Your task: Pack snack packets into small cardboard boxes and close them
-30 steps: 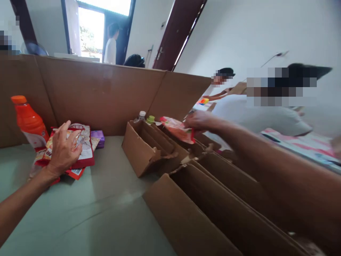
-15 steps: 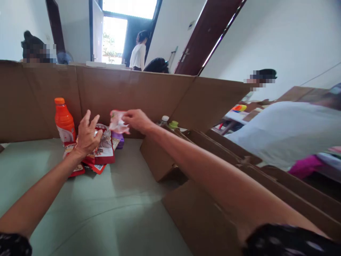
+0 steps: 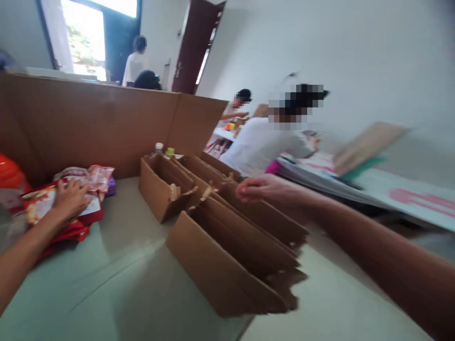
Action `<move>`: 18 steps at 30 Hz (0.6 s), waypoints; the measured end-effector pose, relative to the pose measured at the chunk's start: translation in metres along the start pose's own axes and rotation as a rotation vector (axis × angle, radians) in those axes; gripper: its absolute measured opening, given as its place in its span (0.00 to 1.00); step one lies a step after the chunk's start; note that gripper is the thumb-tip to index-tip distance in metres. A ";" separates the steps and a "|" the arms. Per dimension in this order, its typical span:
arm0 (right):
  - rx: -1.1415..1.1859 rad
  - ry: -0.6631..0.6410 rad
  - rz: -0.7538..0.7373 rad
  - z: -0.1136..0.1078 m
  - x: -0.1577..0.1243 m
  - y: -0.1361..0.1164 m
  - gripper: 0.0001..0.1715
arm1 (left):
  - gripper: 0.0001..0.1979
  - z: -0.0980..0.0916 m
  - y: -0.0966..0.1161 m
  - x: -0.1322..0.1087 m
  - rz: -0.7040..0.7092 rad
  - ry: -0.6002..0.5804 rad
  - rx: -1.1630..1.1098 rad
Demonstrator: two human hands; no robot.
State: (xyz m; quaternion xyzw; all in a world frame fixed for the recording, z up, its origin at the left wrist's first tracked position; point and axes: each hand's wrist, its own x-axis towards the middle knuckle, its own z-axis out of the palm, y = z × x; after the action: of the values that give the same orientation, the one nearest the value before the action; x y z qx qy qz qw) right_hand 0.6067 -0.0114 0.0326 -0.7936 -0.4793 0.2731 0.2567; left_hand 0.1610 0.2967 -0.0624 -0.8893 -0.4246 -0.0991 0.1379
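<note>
At the left, my left hand (image 3: 72,202) lies on a pile of red snack packets (image 3: 93,208), its fingers spread over the top. A small pink-and-clear packet (image 3: 101,176) rests on the pile just beyond the fingertips, with something purple (image 3: 111,186) partly hidden under it. My right hand (image 3: 256,188) is over the far edge of the open cardboard boxes (image 3: 213,255), its fingers curled together and slightly blurred. Nothing shows in it. An orange bottle (image 3: 10,173) stands at the left edge, partly cut off.
A tall cardboard panel (image 3: 88,125) runs along the back. Behind the boxes show a white-capped bottle (image 3: 159,148) and a green cap (image 3: 169,152). A person in white (image 3: 261,142) leans over another table (image 3: 419,189) at the right; other people are farther back.
The pink packet has left my right hand and lies on the pile. My right hand has moved right, over the boxes. My left hand has lowered onto the packets. The view has turned right.
</note>
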 end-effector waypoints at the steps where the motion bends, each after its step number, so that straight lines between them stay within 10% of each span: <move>1: -0.002 -0.032 0.035 0.001 -0.008 0.014 0.15 | 0.23 -0.003 0.004 0.003 -0.007 0.017 0.014; 8: 0.078 -0.327 0.039 0.044 -0.026 0.034 0.08 | 0.24 -0.036 0.077 0.018 0.118 0.189 0.029; 18: 0.051 0.078 0.015 0.054 -0.030 0.048 0.26 | 0.16 -0.080 0.166 0.006 0.440 0.397 -0.319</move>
State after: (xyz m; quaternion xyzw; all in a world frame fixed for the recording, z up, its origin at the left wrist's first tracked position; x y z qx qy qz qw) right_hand 0.5876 -0.0503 -0.0328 -0.8003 -0.4560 0.2558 0.2935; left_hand 0.2897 0.1747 -0.0123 -0.9334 -0.1663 -0.3035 0.0950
